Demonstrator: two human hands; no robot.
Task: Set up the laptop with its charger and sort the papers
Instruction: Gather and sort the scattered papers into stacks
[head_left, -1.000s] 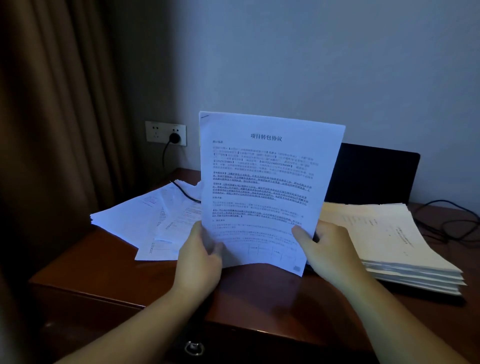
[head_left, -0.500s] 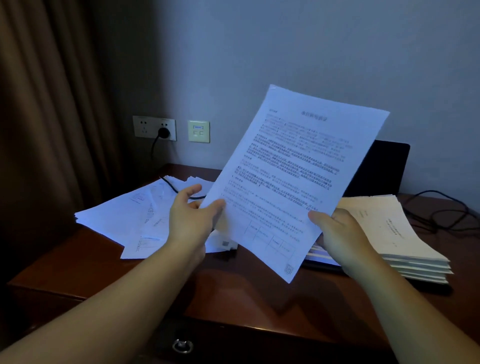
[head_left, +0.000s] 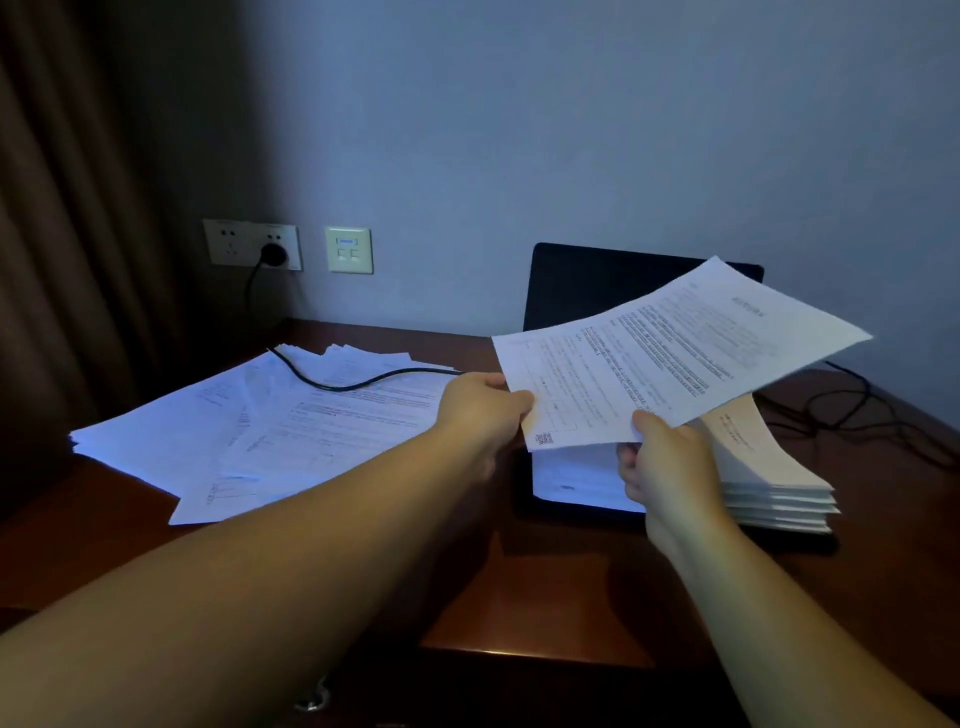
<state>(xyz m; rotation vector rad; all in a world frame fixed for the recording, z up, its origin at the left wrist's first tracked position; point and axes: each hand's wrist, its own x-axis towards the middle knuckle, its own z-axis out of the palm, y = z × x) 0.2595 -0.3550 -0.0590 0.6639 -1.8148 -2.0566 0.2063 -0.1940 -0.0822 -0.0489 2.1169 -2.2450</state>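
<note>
The printed sheet (head_left: 670, 358) I'm holding has gone from upright in front of me a second ago to nearly flat, and it has swung to the right. It now hangs just over the neat stack of papers (head_left: 769, 467) near the right edge of the worktop (head_left: 545, 587), with the dark laptop screen (head_left: 582, 283) standing behind it. My left hand (head_left: 483, 410) pinches the sheet's near left corner between thumb and curled fingers. My right hand (head_left: 665, 467) grips the near edge further right, thumb on top and fingers curled beneath. Half a second back the left fingers were only loosely touching the page; now they have a proper hold.

I read this as one page sorted: it has been looked over and is on its way to the tidy stack, though it is not yet down. Both hands need to lower it squarely so that its edges line up with the pile.

A good deal remains. The loose spread of sheets (head_left: 249, 431) still fans over the left half of the worktop. The black charger cable (head_left: 358, 382) runs across it from the plug in the wall socket (head_left: 272, 253) at the back left. I cannot tell whether its far end reaches the laptop.
</note>
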